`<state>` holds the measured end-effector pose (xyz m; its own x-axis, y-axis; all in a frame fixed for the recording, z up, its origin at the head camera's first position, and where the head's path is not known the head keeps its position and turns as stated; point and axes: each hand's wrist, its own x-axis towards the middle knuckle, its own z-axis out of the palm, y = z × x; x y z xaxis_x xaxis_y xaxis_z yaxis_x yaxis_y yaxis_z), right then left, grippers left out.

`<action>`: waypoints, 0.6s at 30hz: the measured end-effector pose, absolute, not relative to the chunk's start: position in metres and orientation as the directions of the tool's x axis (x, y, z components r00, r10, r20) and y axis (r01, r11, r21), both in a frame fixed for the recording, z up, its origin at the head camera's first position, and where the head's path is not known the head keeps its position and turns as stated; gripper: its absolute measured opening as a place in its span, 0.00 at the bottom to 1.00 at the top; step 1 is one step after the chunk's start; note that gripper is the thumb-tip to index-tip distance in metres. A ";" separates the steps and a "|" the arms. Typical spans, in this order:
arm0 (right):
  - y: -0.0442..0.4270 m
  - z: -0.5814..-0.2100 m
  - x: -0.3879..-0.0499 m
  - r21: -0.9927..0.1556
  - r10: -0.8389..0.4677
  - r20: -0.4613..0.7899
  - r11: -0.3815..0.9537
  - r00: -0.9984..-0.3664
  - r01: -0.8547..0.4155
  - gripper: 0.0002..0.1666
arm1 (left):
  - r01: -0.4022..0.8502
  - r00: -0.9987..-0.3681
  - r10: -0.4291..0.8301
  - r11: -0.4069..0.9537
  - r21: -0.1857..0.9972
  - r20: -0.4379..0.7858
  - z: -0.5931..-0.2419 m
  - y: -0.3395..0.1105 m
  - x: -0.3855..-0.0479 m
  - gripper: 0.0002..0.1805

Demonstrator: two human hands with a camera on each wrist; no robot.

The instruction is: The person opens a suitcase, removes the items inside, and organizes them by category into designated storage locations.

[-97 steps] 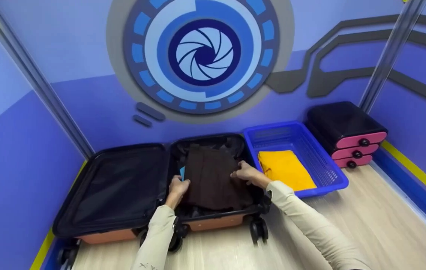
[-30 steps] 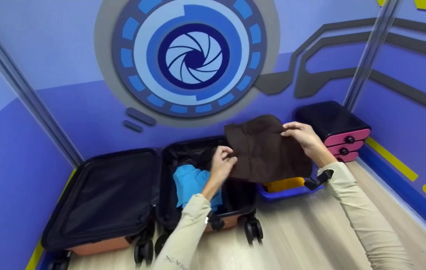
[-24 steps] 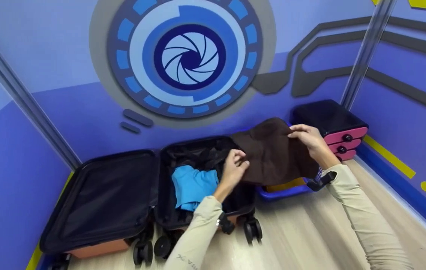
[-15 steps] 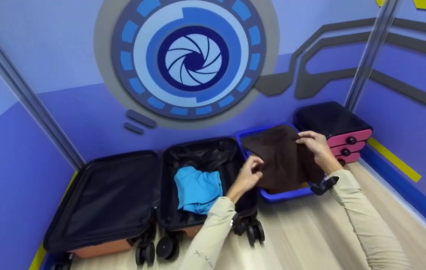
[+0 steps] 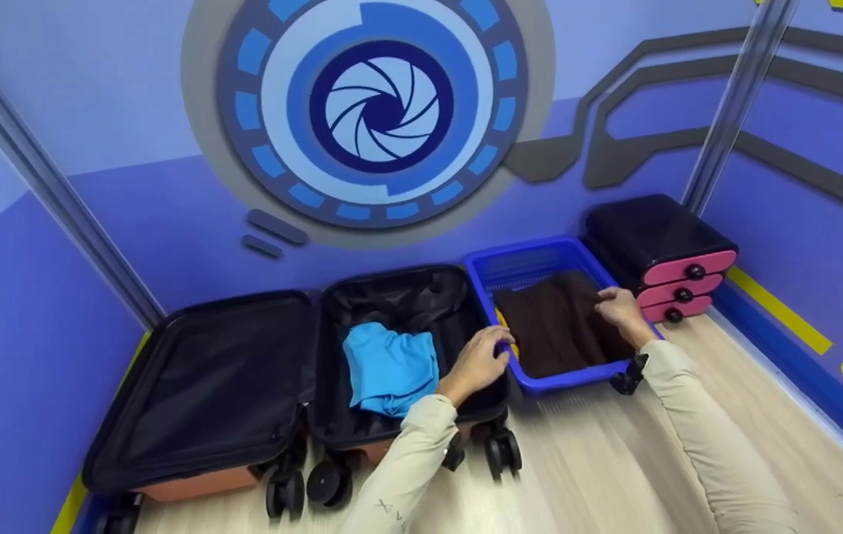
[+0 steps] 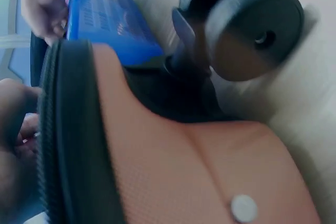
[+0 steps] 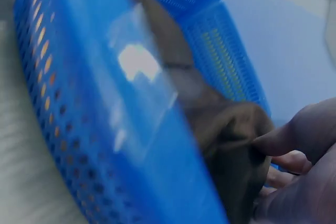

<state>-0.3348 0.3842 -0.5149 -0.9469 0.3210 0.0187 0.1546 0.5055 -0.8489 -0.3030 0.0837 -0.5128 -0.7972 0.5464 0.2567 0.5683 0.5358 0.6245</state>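
A folded dark brown garment (image 5: 555, 326) lies inside the blue plastic basket (image 5: 540, 386), over a yellow cloth (image 5: 502, 326) that shows only at its left edge. My right hand (image 5: 625, 311) pinches the garment's right side; in the right wrist view thumb and fingers (image 7: 278, 142) meet on the bunched brown fabric. Over the left rim of the basket is my left hand (image 5: 477, 363), its fingers loosely bent with nothing seen between them. A light blue folded garment (image 5: 392, 367) rests in the right half of the open suitcase (image 5: 458, 297).
The suitcase's other half (image 5: 221, 378) lies flat on the left. Black wheels (image 5: 503, 452) stick out at its front. Right of the basket stands a black box with pink drawers (image 5: 659, 245). A patterned blue wall (image 5: 154, 215) closes off the back; pale wood-look surface (image 5: 599, 460) spreads in front.
The brown garment has gone from the suitcase over to the right and down into the basket, uncovering the light blue garment. My left hand has come off the brown garment.
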 end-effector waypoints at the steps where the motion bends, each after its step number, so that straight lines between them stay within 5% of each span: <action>1: 0.386 -0.516 -0.334 -0.830 0.305 0.020 0.536 -0.952 0.154 0.26 | 0.565 -0.797 0.548 0.530 0.633 0.253 -0.513 0.083 -0.303 0.12; 8: 0.380 -0.506 -0.332 -0.644 0.255 0.029 0.744 -0.966 0.177 0.30 | 0.577 -0.793 0.529 0.497 0.648 0.300 -0.516 0.078 -0.304 0.13; 18: 0.356 -0.488 -0.331 -0.656 0.334 0.178 0.742 -0.926 0.142 0.20 | 0.495 -0.862 0.363 0.459 0.737 0.353 -0.520 0.061 -0.312 0.14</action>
